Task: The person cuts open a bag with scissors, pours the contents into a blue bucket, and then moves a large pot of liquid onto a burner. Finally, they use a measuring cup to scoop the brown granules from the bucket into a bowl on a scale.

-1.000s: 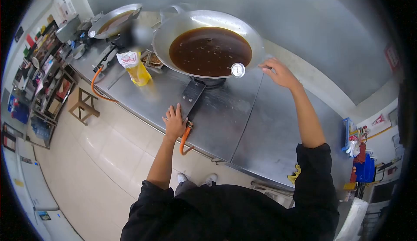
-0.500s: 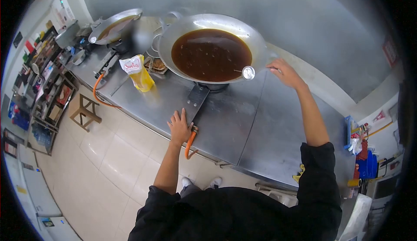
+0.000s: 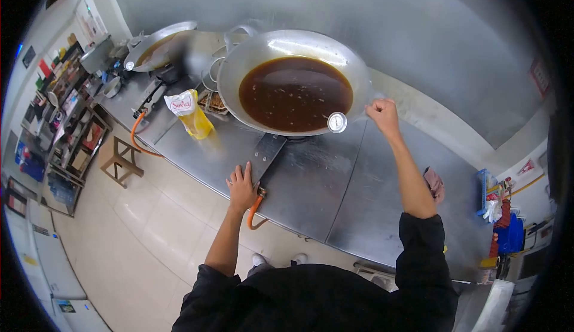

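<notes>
A large metal wok holds dark brown liquid with small pale bits floating in it. Clipped near its right front rim is a round dial thermometer. My right hand is closed at the wok's right handle, and its fingers partly hide the handle. My left hand lies with fingers spread on the near end of the gas burner's dark front piece, beside the orange gas hose. The burner under the wok is mostly hidden.
A yellow and white pouch stands left of the wok, near a tray of brown food. Farther left sits a second wok with a thermometer. A pinkish cloth lies right of my forearm. A wooden stool stands on the floor.
The view has shifted, so the wok appears lower. My right fingers have curled tighter at the handle. The pinkish cloth has come into view. My left hand stays on the burner's front piece.
</notes>
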A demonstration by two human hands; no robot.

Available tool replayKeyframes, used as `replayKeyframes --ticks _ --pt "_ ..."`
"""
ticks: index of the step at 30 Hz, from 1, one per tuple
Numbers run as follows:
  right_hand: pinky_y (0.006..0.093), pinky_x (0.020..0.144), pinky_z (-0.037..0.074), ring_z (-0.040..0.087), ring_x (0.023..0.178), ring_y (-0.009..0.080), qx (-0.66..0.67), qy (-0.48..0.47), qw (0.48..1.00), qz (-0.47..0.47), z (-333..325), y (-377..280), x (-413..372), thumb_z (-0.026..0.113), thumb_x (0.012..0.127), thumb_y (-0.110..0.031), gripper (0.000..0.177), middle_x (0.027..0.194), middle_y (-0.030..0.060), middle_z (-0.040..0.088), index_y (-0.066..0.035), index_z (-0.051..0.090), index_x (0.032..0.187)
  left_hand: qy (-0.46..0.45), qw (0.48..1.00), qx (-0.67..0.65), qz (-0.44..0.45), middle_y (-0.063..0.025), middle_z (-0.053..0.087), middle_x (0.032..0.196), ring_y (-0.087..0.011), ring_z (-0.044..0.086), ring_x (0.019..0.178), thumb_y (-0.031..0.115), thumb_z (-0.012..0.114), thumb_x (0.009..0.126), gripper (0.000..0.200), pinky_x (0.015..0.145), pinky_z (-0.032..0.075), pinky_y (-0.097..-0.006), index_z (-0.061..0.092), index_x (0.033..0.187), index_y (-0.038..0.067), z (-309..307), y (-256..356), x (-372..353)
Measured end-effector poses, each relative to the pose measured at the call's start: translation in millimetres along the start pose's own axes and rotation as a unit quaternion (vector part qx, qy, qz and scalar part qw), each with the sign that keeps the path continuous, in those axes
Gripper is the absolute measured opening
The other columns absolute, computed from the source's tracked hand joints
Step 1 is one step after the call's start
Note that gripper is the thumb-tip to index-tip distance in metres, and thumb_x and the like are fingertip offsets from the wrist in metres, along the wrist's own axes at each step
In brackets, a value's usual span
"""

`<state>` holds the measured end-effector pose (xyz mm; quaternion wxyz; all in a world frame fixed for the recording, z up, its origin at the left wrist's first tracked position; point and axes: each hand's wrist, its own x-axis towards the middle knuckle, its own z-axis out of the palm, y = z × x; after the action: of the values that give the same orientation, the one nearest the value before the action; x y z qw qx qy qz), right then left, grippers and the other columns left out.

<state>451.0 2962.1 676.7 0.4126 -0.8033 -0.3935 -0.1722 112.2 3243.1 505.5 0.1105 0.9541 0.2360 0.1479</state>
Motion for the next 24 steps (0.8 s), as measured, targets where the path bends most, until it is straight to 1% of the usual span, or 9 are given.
replayKeyframes --ticks 1,4,7,10,13,16,19,22,24 --pt "0.0341 0.084 0.034 0.034 0.045 0.0141 0.006 -0.003 1.000 0.004 -1 1 0 0.067 0.073 -0.016 0.039 0.045 -0.0008 0.035 -0.008 0.036 0.050 0.007 1.000 0.001 0.003 -0.0217 0.032 0.133 -0.0395 0.038 0.115 0.029 0.065 0.078 0.074 0.095 0.029 -0.0615 0.029 0.139 0.009 -2 1 1" --pt "0.0336 0.085 0.034 0.035 0.045 0.0157 0.001 -0.019 1.000 0.018 -6 -4 -1 0.066 0.072 -0.014 0.035 0.047 0.0003 0.035 -0.005 0.038 0.053 0.009 1.000 0.002 0.008 -0.0216 0.034 0.131 -0.0395 0.038 0.114 0.026 0.067 0.076 0.073 0.095 0.030 -0.0574 0.032 0.138 0.008 -4 1 3" --pt "0.0307 0.069 0.038 0.033 0.045 0.0114 -0.003 -0.014 1.000 -0.005 -10 -9 2 0.064 0.071 -0.011 0.033 0.046 -0.0006 0.034 -0.005 0.037 0.052 0.000 1.000 -0.017 -0.011 -0.0219 0.035 0.129 -0.0391 0.039 0.113 0.023 0.067 0.074 0.072 0.094 0.032 -0.0535 0.034 0.137 0.008 -3 1 3" --pt "0.0273 0.049 0.032 0.032 0.045 0.0069 0.064 -0.043 0.993 0.092 -26 -16 10 0.062 0.070 -0.007 0.033 0.045 -0.0025 0.033 -0.005 0.035 0.050 0.021 1.000 0.011 -0.005 -0.0222 0.036 0.128 -0.0386 0.040 0.111 0.021 0.067 0.073 0.073 0.093 0.032 -0.0513 0.034 0.137 0.007 -2 2 3" --pt "0.0265 0.041 0.022 0.031 0.046 0.0044 0.101 -0.052 0.987 0.115 -32 -14 17 0.060 0.069 -0.005 0.033 0.046 -0.0040 0.033 -0.006 0.034 0.049 0.016 1.000 -0.007 -0.010 -0.0224 0.036 0.128 -0.0386 0.040 0.111 0.019 0.066 0.072 0.073 0.094 0.032 -0.0502 0.034 0.137 0.007 -4 2 4" --pt "0.0262 0.043 0.025 0.031 0.046 0.0047 0.110 -0.053 0.987 0.104 -33 -10 20 0.060 0.070 -0.006 0.034 0.046 -0.0047 0.033 -0.007 0.033 0.049 0.020 1.000 -0.007 -0.012 -0.0223 0.036 0.129 -0.0406 0.041 0.110 0.019 0.068 0.072 0.076 0.093 0.035 -0.0490 0.033 0.138 0.009 -7 5 3" --pt "0.0253 0.044 0.026 0.032 0.046 0.0048 0.122 -0.061 0.980 0.142 -37 -17 25 0.060 0.070 -0.006 0.034 0.047 -0.0040 0.034 -0.007 0.033 0.049 0.033 0.999 0.004 -0.010 -0.0223 0.036 0.129 -0.0402 0.041 0.110 0.022 0.068 0.073 0.075 0.093 0.035 -0.0487 0.033 0.138 0.009 0 3 2" --pt "0.0250 0.045 0.029 0.034 0.047 0.0055 0.110 -0.077 0.982 0.133 -39 4 36 0.060 0.070 -0.006 0.034 0.048 -0.0027 0.035 -0.007 0.033 0.050 0.063 0.998 0.012 -0.005 -0.0220 0.036 0.128 -0.0376 0.041 0.108 0.021 0.068 0.070 0.075 0.091 0.034 -0.0488 0.035 0.136 0.008 1 9 -1" --pt "0.0252 0.045 0.030 0.035 0.047 0.0062 0.121 -0.075 0.984 0.105 -38 9 42 0.060 0.071 -0.006 0.033 0.049 -0.0019 0.035 -0.006 0.033 0.051 0.036 0.999 -0.007 -0.032 -0.0224 0.035 0.129 -0.0384 0.040 0.111 0.022 0.068 0.071 0.075 0.091 0.034 -0.0499 0.035 0.137 0.008 -1 18 -4"
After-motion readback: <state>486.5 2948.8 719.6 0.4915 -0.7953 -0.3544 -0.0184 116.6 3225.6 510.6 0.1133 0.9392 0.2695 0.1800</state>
